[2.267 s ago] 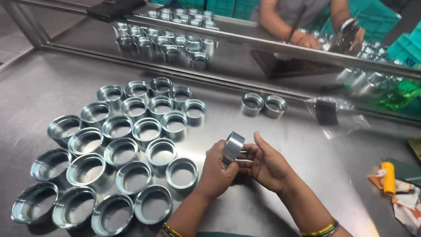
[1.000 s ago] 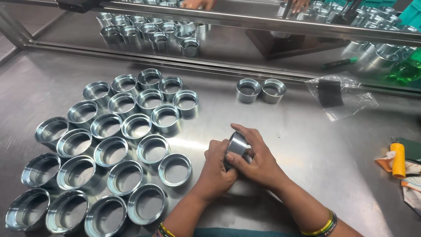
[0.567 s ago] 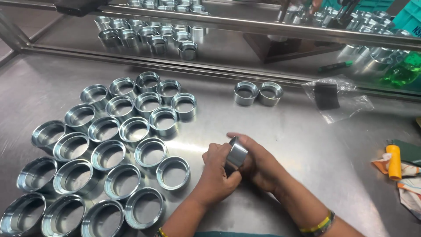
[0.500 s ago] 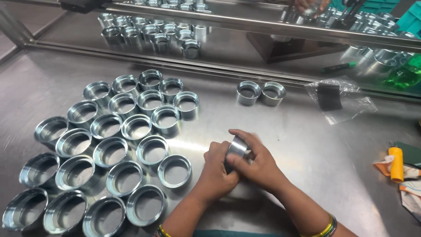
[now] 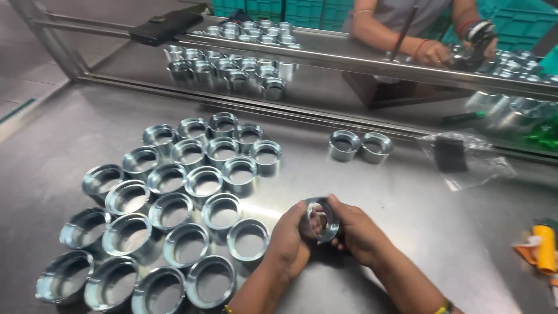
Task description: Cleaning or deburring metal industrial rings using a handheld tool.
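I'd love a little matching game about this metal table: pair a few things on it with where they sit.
Things:
1. metal ring
2. pair of rings
3. plastic bag
4. yellow tube

Places:
A. at the table's right edge
B. between the left hand and right hand
C. right of the pair, holding something dark
D. apart from the big cluster, near the rail

Pairs: 1-B, 2-D, 3-C, 4-A
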